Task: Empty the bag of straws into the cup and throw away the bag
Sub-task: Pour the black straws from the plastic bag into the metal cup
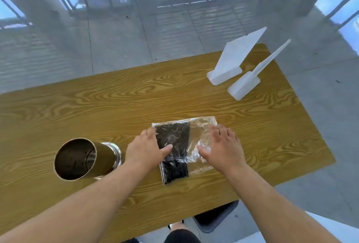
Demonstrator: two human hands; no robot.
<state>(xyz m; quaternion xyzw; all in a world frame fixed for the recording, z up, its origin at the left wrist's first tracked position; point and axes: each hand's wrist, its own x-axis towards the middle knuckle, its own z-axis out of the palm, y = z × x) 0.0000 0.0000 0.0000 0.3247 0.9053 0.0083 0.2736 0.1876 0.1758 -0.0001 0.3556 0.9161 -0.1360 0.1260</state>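
Both hands lie spread and flat on a clear plastic bag (184, 145) of black straws (174, 157) on the wooden table (116, 102): the left hand (146, 150) on its left edge, the right hand (223, 145) on its crinkled empty part. A metal cup (81, 160), mouth open, stands just left of the left hand. Bare tabletop stretches beyond the fingers; two white plastic stands (233, 63) sit far right. The table's near edge runs under the forearms.

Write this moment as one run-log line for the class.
stage: bag not yet lifted | left hand: on bag of straws | right hand: on bag | cup: empty, left of bag | table
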